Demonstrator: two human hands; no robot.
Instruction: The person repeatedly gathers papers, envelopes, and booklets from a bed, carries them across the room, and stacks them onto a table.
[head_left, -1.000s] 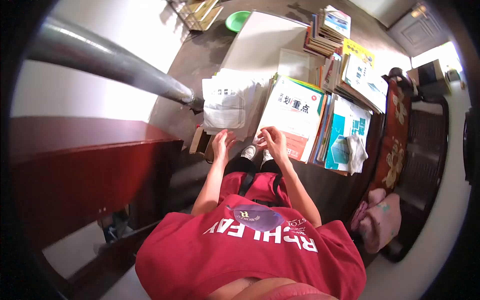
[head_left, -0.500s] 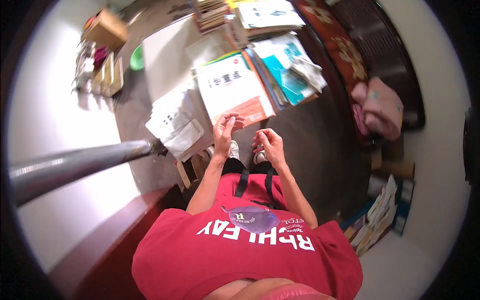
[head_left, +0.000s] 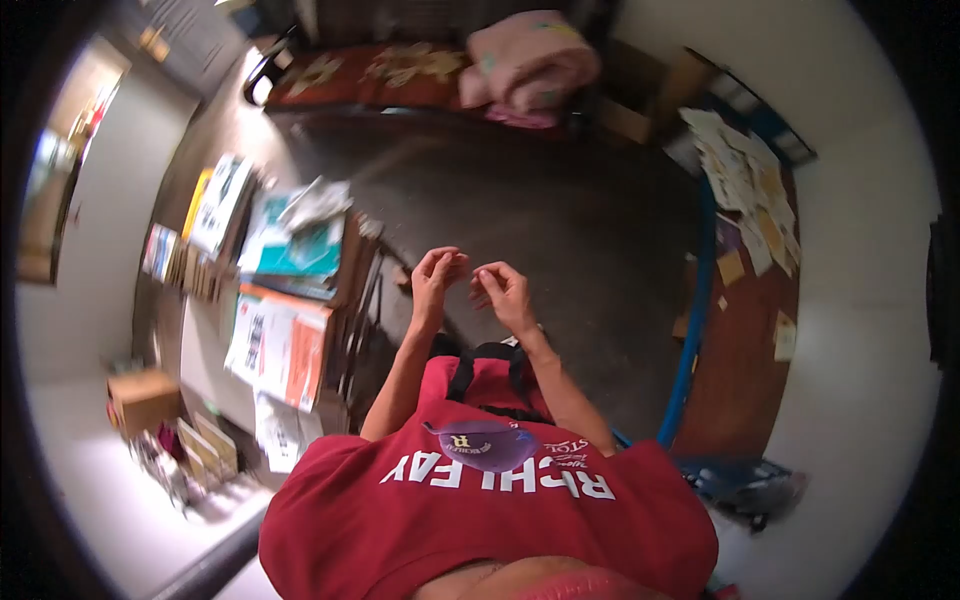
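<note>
In front of my body, above the dark floor, my left hand and my right hand face each other with a small gap between them. Both have loosely bent fingers, and no object shows in either. Nearest to my left hand is a table at the left carrying piles of books. One pile has a white and orange book on top. Beside it lies a teal and white book with crumpled white paper over it.
A dark bench with red patterned cushions and a rolled pink blanket stands ahead. To the right, a reddish-brown board with a blue edge bears scattered papers. A cardboard box and a rack are at the lower left.
My view has turned to the right. The book piles now lie at the left, the bench ahead and the papers at the right. My hands stay raised before me, holding nothing visible.
</note>
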